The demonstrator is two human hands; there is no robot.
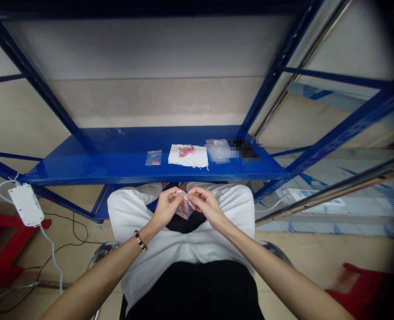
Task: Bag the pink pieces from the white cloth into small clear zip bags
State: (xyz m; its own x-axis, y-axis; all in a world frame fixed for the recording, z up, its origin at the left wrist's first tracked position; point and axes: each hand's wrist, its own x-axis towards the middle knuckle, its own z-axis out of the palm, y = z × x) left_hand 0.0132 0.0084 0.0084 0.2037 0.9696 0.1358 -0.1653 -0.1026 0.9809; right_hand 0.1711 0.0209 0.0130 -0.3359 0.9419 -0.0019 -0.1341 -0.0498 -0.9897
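At far left is a white box point(25, 205). On the blue shelf point(117, 153) lies a small bag point(153, 157) with pinkish bits. The left hand point(169, 206), fingers pinched closed, grips the top of a clear bag point(185, 210) over the lap. A white sheet point(198, 160) bears pink and brownish pieces point(186, 151). The right hand point(204, 202) pinches the clear bag's other side. Beyond lie more bags point(219, 151) and a pixelated dark object point(246, 149).
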